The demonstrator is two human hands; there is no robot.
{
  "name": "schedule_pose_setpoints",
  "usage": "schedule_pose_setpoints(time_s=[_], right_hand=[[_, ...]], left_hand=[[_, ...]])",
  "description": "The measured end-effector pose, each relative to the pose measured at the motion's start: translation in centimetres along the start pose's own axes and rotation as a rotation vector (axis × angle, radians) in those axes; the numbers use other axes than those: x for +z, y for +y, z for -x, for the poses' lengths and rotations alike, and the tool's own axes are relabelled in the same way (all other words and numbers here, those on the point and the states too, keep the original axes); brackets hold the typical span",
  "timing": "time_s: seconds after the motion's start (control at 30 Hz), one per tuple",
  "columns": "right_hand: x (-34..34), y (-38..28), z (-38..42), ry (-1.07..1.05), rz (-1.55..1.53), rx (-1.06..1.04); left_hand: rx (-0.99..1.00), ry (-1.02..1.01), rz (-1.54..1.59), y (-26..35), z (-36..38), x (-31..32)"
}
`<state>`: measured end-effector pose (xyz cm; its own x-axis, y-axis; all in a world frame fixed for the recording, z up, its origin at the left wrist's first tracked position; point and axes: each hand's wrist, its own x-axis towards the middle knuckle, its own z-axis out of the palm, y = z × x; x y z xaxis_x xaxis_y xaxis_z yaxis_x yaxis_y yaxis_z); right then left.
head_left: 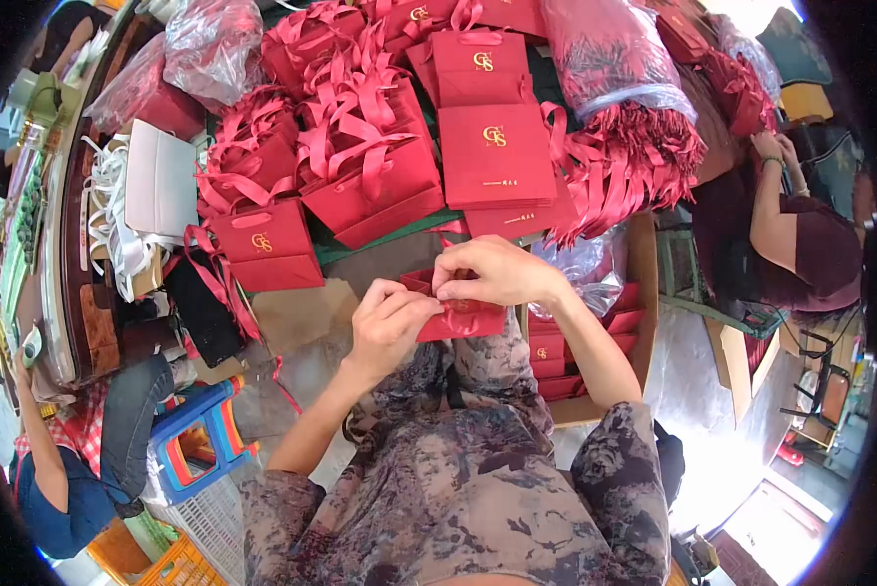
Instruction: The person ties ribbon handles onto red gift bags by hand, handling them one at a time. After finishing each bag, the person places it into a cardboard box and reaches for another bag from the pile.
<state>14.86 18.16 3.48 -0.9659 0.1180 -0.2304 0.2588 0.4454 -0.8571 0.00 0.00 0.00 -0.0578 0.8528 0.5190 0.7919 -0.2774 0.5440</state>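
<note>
A small red paper bag [473, 322] lies over my lap, close to the table's front edge. My left hand [390, 327] pinches at the bag's upper left edge, its fingers curled. Opposite it, my right hand [487, 273] has thumb and index finger pressed together at the bag's top. The fingertips of both hands nearly meet, and they partly cover the bag's opening. Just beyond my hands, a flat stack of red bags [497, 156] with gold lettering lies on the table. Left of that stack stand red bags with ribbon handles [370, 166].
A carton [644, 342] holding red bags stands right of my legs. Plastic-wrapped ribbon bundles [614, 59] lie at the back right. White bags [155, 186] are on the left. Stacked stools [199, 430] stand lower left. One person sits on each side.
</note>
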Motion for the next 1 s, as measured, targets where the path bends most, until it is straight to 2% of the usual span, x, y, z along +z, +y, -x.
schedule_pose_setpoints(time_s=[0.07,0.2,0.27,0.37,0.43,0.5,0.53,0.6,0.63,0.7,0.77,0.83,0.9,1.0], right_hand=[[0.5,0.7,0.0,0.071,-0.085,-0.102],[1.0,0.6,-0.4,0.123,-0.008,-0.170],[1.5,0.8,-0.6,0.103,-0.030,-0.158],[1.2,0.5,-0.4,0.025,-0.061,-0.094],[1.4,0.6,-0.2,-0.030,-0.076,-0.039],[3.2,1.8,-0.2,0.144,-0.256,-0.041],[4.3,2.7,-0.4,0.143,-0.256,-0.040],[5.9,3.7,-0.8,0.284,-0.664,0.169],[6.0,3.8,-0.8,0.282,-0.663,0.169],[6.1,3.6,-0.8,0.540,-0.645,0.202],[6.8,3.0,-0.7,0.522,-0.675,0.189],[7.2,2.5,-0.5,0.630,-0.516,0.111],[7.1,2.2,0.2,0.653,-0.421,0.075],[7.3,1.5,1.4,1.032,0.124,0.177]], left_hand=[[-0.029,0.012,0.076,-0.6,0.2,0.3],[0.027,0.009,0.066,-0.7,-0.1,-0.3],[-0.131,-0.012,0.180,-0.3,0.4,-0.4],[-0.016,-0.026,0.144,-1.0,0.5,-0.1],[-0.054,-0.041,0.178,-1.0,0.7,-0.1],[-0.095,-0.055,0.215,-0.8,0.6,0.0],[-0.147,-0.063,0.235,-0.8,0.3,0.0],[-0.200,-0.068,0.253,-0.9,0.2,0.1],[-0.229,-0.122,0.254,-1.1,0.6,0.4],[-0.261,-0.173,0.254,-0.8,0.5,0.8],[-0.504,-0.050,0.232,0.0,-0.2,1.2],[-0.451,-0.058,0.126,-0.2,-0.7,1.5],[-0.429,-0.076,-0.008,-0.6,-0.5,2.3],[-0.482,-0.013,0.066,-0.5,-0.6,2.8]])
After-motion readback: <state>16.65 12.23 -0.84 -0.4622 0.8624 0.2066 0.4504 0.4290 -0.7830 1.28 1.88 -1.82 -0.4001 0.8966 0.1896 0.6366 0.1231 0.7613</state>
